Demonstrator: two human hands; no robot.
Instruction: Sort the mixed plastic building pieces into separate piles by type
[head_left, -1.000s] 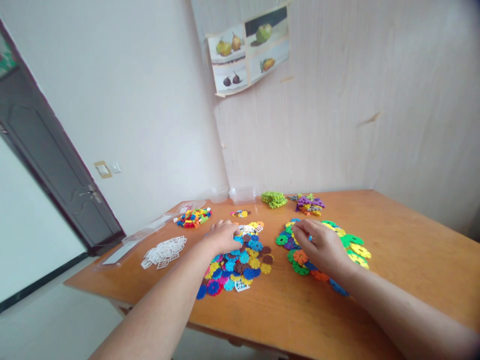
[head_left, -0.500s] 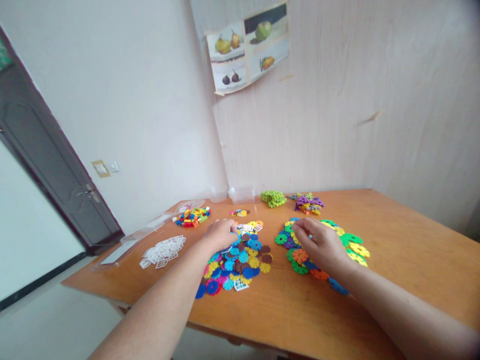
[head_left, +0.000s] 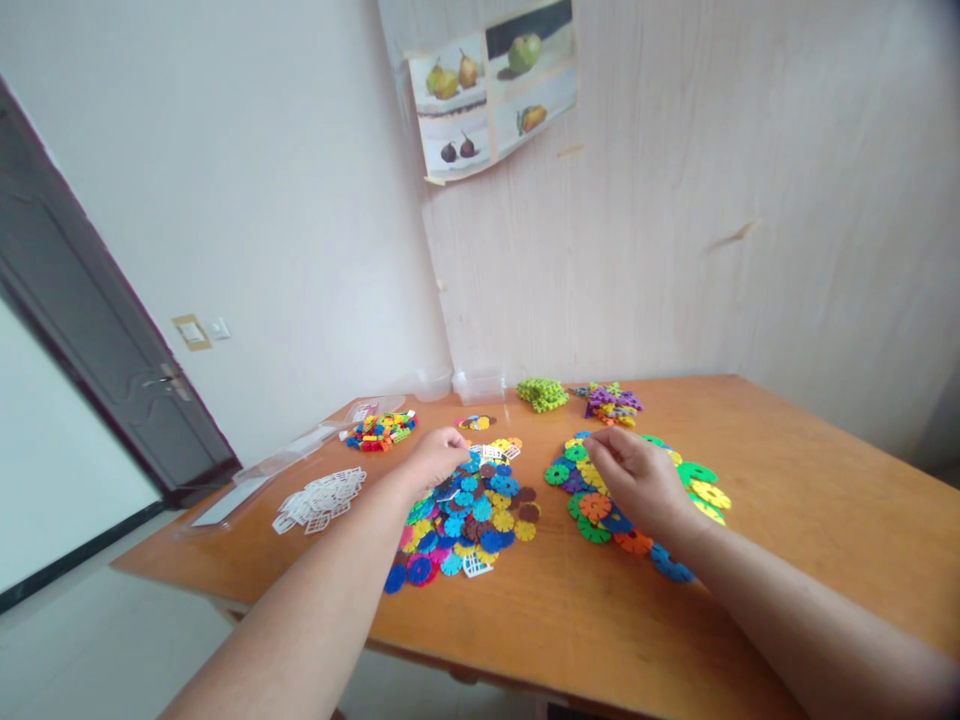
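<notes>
My left hand (head_left: 441, 457) is over the back left of a pile of small notched plastic discs (head_left: 480, 515), blue, yellow, brown and pink. Its fingers are pinched together, and what they hold, if anything, is hidden. A few white lattice window pieces (head_left: 477, 565) lie among these discs. Above a second pile of larger flower-shaped discs (head_left: 595, 506), green, yellow, orange and blue, hovers my right hand (head_left: 637, 475). Its thumb and fingers are closed together; I cannot make out anything between them.
White lattice pieces (head_left: 322, 500) form a heap at the left, with colourful blocks (head_left: 381, 431) behind. Green interlocking pieces (head_left: 542, 394) and purple ones (head_left: 615, 402) sit at the back. A clear plastic box (head_left: 480, 386) stands against the wall. A few discs (head_left: 478, 423) lie apart.
My left hand has risen slightly from the small discs, its fingertips now nearer the back of the pile. My right hand stays almost in place. The whole view has shifted a little.
</notes>
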